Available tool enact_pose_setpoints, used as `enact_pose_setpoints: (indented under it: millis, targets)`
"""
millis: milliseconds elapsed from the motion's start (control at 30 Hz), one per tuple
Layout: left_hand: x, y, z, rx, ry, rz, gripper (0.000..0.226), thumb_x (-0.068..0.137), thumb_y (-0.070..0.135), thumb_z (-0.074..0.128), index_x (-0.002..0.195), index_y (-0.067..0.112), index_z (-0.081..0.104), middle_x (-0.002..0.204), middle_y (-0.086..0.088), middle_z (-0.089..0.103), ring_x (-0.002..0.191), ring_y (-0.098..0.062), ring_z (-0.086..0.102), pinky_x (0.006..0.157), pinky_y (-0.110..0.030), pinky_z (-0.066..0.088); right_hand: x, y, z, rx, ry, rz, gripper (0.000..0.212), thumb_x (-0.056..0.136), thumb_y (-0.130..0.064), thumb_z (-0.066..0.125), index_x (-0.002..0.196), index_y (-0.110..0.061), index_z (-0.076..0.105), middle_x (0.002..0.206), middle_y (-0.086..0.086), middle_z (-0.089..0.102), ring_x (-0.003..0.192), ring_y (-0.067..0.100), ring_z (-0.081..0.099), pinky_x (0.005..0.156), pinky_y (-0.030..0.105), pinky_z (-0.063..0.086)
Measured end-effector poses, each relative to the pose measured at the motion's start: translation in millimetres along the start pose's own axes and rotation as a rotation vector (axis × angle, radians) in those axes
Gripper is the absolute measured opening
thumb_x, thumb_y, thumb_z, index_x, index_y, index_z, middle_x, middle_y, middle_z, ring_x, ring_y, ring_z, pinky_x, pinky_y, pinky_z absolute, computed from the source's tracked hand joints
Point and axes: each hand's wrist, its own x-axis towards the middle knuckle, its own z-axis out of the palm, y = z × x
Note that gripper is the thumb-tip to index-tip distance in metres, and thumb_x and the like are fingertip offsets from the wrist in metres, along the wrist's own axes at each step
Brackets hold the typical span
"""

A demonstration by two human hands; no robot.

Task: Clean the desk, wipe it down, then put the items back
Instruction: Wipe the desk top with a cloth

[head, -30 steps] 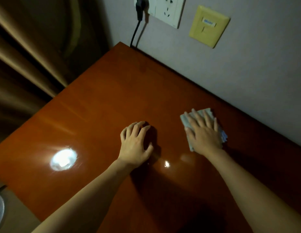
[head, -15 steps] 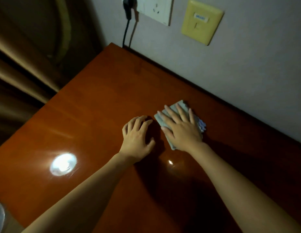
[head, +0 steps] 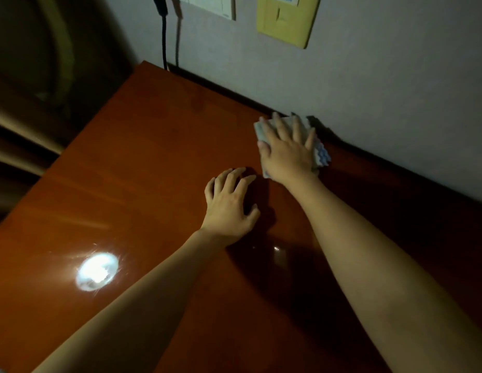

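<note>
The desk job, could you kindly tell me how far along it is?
Done: no items show on the desk. In hand: the right hand presses a cloth flat by the wall; the left hand rests on the wood. Left: finish wiping, return the items.

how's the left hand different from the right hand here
The right hand lies flat with straight fingers, pressing a folded cloth onto the desk; the left hand has its fingers bent, tips on bare wood, holding nothing. The right hand reaches near the wall; the left hand sits further back. Both rest on the desk.
</note>
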Motion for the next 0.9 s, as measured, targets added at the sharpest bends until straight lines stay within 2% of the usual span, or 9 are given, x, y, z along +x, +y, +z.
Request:
enact_pose_setpoints:
  millis: [100,267,367,433,533,600,733,833,900]
  targets:
    - [-4,-2,-2,-0.015,-0.036,0.018,0.068,0.077,0.041,0.043,0.142,0.023,0.035,0.153,0.000,0.023,0.143,-0.021,0.006,0.114,-0.042,-0.006,-27,2,6,-0.035,0.003,-0.122,0.052,0.100,-0.048,0.016,0.149,-0.041,-0.001,0.160,-0.010,-0.003,0.146,0.025,-0.009,0.113,0.058,-0.005]
    - [-10,0,-2,-0.007,-0.062,0.007,0.072,0.076,0.043,0.040,0.145,0.024,0.030,0.155,-0.001,0.017,0.144,-0.021,0.002,0.115,-0.041,-0.007,-91,44,11,-0.050,-0.029,-0.109,0.053,0.098,-0.052,0.013,0.148,-0.043,-0.003,0.159,-0.013,-0.002,0.146,0.021,-0.009,0.114,0.054,-0.006]
    - [-9,0,-1,-0.017,-0.065,0.013,0.072,0.077,0.045,0.039,0.144,0.024,0.030,0.155,0.000,0.016,0.144,-0.020,0.000,0.113,-0.040,-0.011,-110,87,9,-0.051,-0.023,0.051,0.059,0.091,-0.057,0.004,0.148,-0.044,0.003,0.159,-0.012,0.004,0.147,0.021,-0.003,0.115,0.052,-0.002]
    - [-10,-2,0,-0.028,-0.063,0.028,0.071,0.078,0.046,0.040,0.144,0.023,0.031,0.155,-0.001,0.017,0.144,-0.020,0.001,0.111,-0.038,-0.013,-107,105,6,-0.028,0.010,0.201,0.056,0.095,-0.055,0.012,0.149,-0.042,0.008,0.159,-0.009,0.007,0.146,0.023,-0.001,0.115,0.054,-0.001]
    - [-16,-4,-1,-0.037,-0.051,0.057,0.069,0.079,0.045,0.041,0.144,0.021,0.033,0.154,-0.002,0.019,0.144,-0.021,0.004,0.112,-0.037,-0.010,-80,101,1,0.018,0.051,0.391,0.053,0.099,-0.048,0.020,0.150,-0.037,0.011,0.160,-0.005,0.008,0.146,0.026,-0.001,0.115,0.057,0.000]
    - [-22,-5,-1,-0.042,-0.054,0.072,0.068,0.080,0.043,0.042,0.144,0.021,0.033,0.154,-0.003,0.020,0.144,-0.021,0.005,0.114,-0.038,-0.006,-58,83,-1,0.057,0.060,0.436,0.052,0.100,-0.046,0.019,0.150,-0.035,0.012,0.160,-0.005,0.007,0.146,0.028,-0.001,0.114,0.060,-0.001]
    - [-36,-4,1,-0.039,-0.057,0.097,0.067,0.080,0.040,0.044,0.143,0.019,0.034,0.154,-0.003,0.022,0.144,-0.020,0.007,0.112,-0.034,-0.008,-43,36,5,0.036,0.016,0.270,0.054,0.100,-0.047,0.018,0.150,-0.037,0.003,0.160,-0.005,0.001,0.146,0.029,-0.007,0.113,0.061,-0.005]
    - [-42,-4,2,-0.023,-0.062,0.090,0.068,0.079,0.041,0.042,0.144,0.020,0.034,0.154,-0.004,0.022,0.144,-0.021,0.009,0.114,-0.034,-0.006,-73,15,11,0.005,0.005,0.101,0.055,0.099,-0.049,0.021,0.150,-0.038,0.002,0.160,-0.007,0.000,0.146,0.027,-0.006,0.111,0.060,-0.006]
    - [-45,-4,4,-0.013,-0.052,0.082,0.071,0.078,0.047,0.035,0.144,0.020,0.034,0.154,-0.004,0.023,0.144,-0.023,0.010,0.115,-0.036,-0.002,-109,15,17,-0.054,-0.036,-0.022,0.056,0.098,-0.051,0.017,0.148,-0.041,-0.005,0.159,-0.009,-0.004,0.146,0.025,-0.009,0.113,0.057,-0.006]
